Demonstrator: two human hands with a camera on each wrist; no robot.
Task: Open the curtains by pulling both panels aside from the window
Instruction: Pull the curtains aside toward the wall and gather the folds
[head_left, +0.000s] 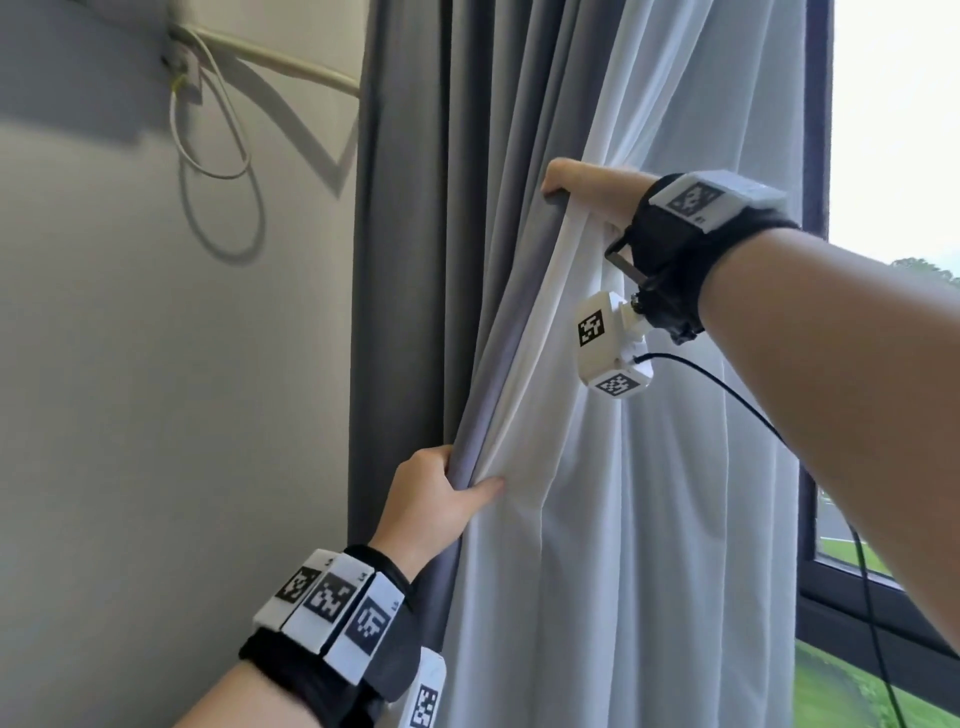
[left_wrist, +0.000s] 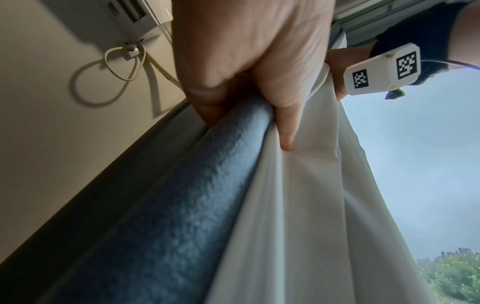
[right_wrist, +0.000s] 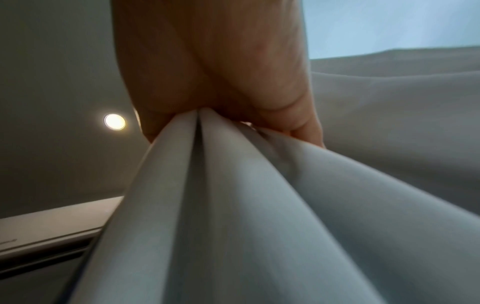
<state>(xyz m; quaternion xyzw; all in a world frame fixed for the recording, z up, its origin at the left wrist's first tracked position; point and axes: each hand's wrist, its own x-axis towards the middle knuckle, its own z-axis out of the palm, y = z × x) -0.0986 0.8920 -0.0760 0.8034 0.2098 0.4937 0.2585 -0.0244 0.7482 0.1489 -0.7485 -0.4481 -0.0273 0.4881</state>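
Observation:
A grey curtain panel (head_left: 410, 260) with a white lining (head_left: 649, 467) hangs bunched against the left side of the window (head_left: 893, 130). My left hand (head_left: 441, 493) grips the panel's folded edge low down, thumb lying on the white side. In the left wrist view the left hand (left_wrist: 246, 82) has its fingers curled round the grey fold (left_wrist: 182, 205). My right hand (head_left: 576, 182) grips the same edge higher up. The right wrist view shows the right hand (right_wrist: 221, 82) pinching several white folds (right_wrist: 233, 205). No second panel is in view.
A plain wall (head_left: 156, 415) stands to the left with looped white cables (head_left: 218, 145) below a wall-mounted unit. The dark window frame (head_left: 872, 618) runs along the lower right, with grass and trees outside. A black cable (head_left: 810, 467) hangs from my right wrist camera.

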